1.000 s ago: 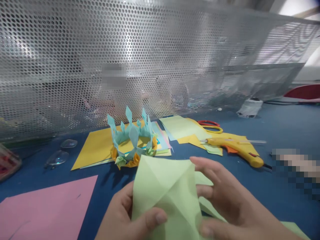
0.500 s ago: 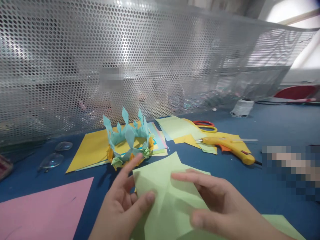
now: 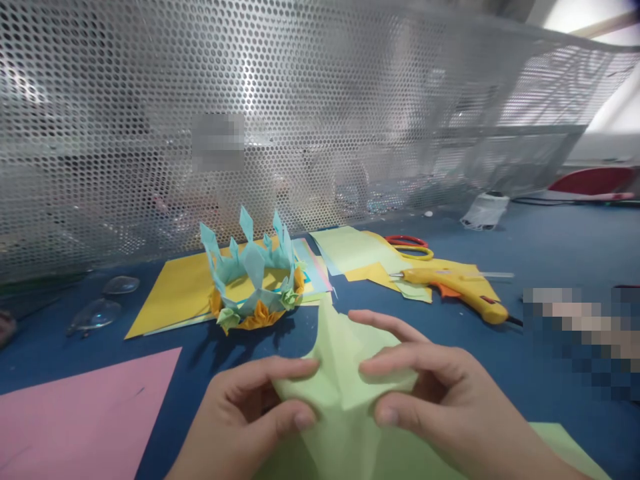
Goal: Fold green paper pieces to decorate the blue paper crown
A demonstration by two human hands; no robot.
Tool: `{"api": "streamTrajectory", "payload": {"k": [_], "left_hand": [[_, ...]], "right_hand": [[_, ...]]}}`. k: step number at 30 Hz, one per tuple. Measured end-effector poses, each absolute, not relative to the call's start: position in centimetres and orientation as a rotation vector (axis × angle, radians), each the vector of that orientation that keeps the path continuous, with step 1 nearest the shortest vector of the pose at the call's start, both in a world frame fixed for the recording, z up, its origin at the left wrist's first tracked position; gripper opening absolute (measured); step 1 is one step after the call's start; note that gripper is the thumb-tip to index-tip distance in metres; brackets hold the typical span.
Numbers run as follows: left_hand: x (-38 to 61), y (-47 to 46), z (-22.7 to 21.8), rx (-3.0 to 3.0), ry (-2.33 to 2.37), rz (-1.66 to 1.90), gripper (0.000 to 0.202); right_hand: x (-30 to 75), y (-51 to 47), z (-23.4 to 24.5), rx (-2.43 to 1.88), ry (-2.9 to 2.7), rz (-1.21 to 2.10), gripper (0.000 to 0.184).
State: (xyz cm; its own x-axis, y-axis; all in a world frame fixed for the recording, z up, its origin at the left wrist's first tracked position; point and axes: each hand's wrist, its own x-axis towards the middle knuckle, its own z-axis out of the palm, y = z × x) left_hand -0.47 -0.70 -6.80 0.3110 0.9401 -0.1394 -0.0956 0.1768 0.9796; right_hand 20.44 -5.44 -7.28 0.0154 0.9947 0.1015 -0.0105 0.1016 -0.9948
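Between my two hands is a light green sheet of paper, bent up into a raised fold along its middle. My left hand pinches its left side between thumb and index finger. On the right side, my right hand grips the paper with the thumb below and the fingers above. Just beyond stands a light blue paper crown with pointed tips, its base trimmed with orange and green crumpled paper pieces.
A yellow glue gun lies at the right on paper scraps, near red- and yellow-handled scissors. Eyeglasses and a pink sheet are at the left. A perforated metal panel rises behind. More green paper lies at lower right.
The green paper was flatter and now bulges into a central fold. Both hands have closed onto its sides; the left index finger has come down from pointing toward the crown.
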Motion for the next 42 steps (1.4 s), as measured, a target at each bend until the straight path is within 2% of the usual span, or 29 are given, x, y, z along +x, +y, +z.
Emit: {"api": "streamTrajectory", "payload": {"k": [5, 8, 16, 18, 22, 28, 34, 42], "left_hand": [[-0.9, -0.4, -7.0, 1.494, 0.945, 0.994, 0.011], [-0.8, -0.5, -7.1, 1.698, 0.984, 0.989, 0.009], [-0.3, -1.6, -7.3, 1.948, 0.870, 1.149, 0.031], [-0.4, -1.4, -7.3, 1.986, 0.877, 1.099, 0.029], [-0.3, -1.0, -6.8, 1.963, 0.977, 0.957, 0.012], [-0.2, -1.5, -6.4, 1.926, 1.071, 0.905, 0.010], [-0.8, -0.4, -7.0, 2.015, 0.956, 0.929, 0.011], [-0.6, 0.2, -6.2, 1.828, 1.046, 0.832, 0.010]], "right_hand": [[20.5, -5.5, -7.5, -1.132, -1.293, 1.075, 0.015], [20.4, -5.2, -7.5, -1.207, -1.308, 1.031, 0.007], [19.9, -5.1, -7.1, -1.406, -1.488, 0.893, 0.012], [19.9, -5.2, -7.1, -1.371, -1.570, 0.872, 0.009], [19.9, -5.3, -7.4, -1.322, -1.693, 0.770, 0.012], [19.4, -5.2, -7.1, -1.318, -1.797, 0.729, 0.014], [18.2, -4.7, -6.2, -1.311, -1.807, 0.754, 0.018], [17.4, -3.6, -6.5, -1.234, -1.693, 0.809, 0.010]]}}
